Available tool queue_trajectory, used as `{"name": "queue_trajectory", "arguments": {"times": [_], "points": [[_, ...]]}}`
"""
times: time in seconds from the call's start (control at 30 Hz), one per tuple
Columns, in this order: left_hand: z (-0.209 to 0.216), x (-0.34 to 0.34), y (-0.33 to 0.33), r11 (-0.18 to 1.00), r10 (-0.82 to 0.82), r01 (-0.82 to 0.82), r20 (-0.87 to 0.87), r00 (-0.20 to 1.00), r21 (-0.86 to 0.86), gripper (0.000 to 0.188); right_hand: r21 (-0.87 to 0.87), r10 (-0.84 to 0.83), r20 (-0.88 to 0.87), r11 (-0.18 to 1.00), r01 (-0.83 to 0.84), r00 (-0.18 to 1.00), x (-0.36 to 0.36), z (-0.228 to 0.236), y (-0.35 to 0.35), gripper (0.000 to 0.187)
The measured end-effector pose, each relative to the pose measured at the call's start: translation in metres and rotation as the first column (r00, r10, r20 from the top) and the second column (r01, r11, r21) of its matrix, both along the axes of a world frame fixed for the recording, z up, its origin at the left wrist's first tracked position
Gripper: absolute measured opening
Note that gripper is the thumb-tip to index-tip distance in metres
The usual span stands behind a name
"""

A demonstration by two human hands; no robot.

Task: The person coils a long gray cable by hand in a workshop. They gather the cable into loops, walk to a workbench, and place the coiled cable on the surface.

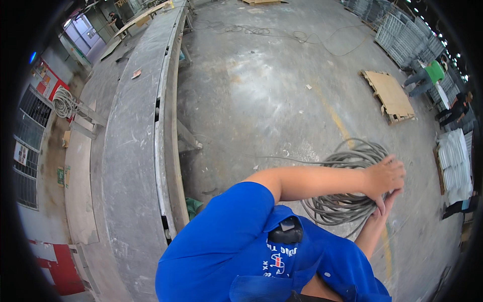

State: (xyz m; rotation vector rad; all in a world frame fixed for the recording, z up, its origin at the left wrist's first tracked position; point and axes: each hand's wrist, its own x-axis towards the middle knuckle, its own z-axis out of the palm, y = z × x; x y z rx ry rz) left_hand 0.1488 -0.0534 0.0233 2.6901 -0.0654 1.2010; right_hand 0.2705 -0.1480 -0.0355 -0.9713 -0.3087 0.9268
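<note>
A large coil of grey cable (347, 204) hangs in many loose loops in front of me, to the right of my body. My left arm reaches across it, and my left hand (385, 176) is closed at the coil's right side with its fingers curled. Just below, my right hand (385, 202) comes up from the lower right and meets the left one, closed round the same cable bundle. Exactly which strands lie in each palm is hidden. A loose cable end (287, 159) sticks out to the left from the coil.
A long grey conveyor bench (136, 136) runs along my left. Another cable coil (64, 103) hangs by the left wall. Thin cable lies on the concrete floor (251, 90). A cardboard-topped pallet (387, 93), stacked metal racks (405, 40) and several people are at the right.
</note>
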Motion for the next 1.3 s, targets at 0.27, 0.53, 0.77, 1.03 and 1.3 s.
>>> {"name": "queue_trajectory", "arguments": {"times": [0.27, 0.53, 0.77, 1.03, 1.3], "points": [[-0.09, -0.094, 0.067, 0.806, 0.223, -0.194, -0.016, 0.975, -0.56, 0.085, -0.012, 0.66, 0.033, 0.751, -0.66, 0.751, -0.023, 0.013, 0.03, 0.052], [-0.285, -0.195, 0.075, 0.544, 0.19, -0.677, -0.713, 0.675, -0.496, 0.068, 0.284, 0.245, -0.203, 0.941, -0.182, 0.948, 0.031, 0.073, -0.024, 0.028], [-0.355, -0.32, 0.074, 0.304, 0.349, -0.809, -0.732, 0.585, -0.503, 0.038, 0.357, -0.178, -0.218, 0.9, 0.248, 0.96, 0.099, 0.091, -0.09, 0.023], [-0.368, -0.349, 0.038, 0.484, 0.048, -0.824, -0.931, 0.362, -0.295, 0.049, 0.269, -0.662, -0.151, 0.687, 0.675, 0.734, 0.143, 0.074, -0.169, 0.019], [-0.297, -0.207, 0.075, 0.57, 0.333, -0.785, -0.805, 0.49, -0.243, 0.047, 0.109, -0.557, 0.071, 0.829, 0.549, 0.827, 0.149, 0.053, -0.157, 0.017]]}}
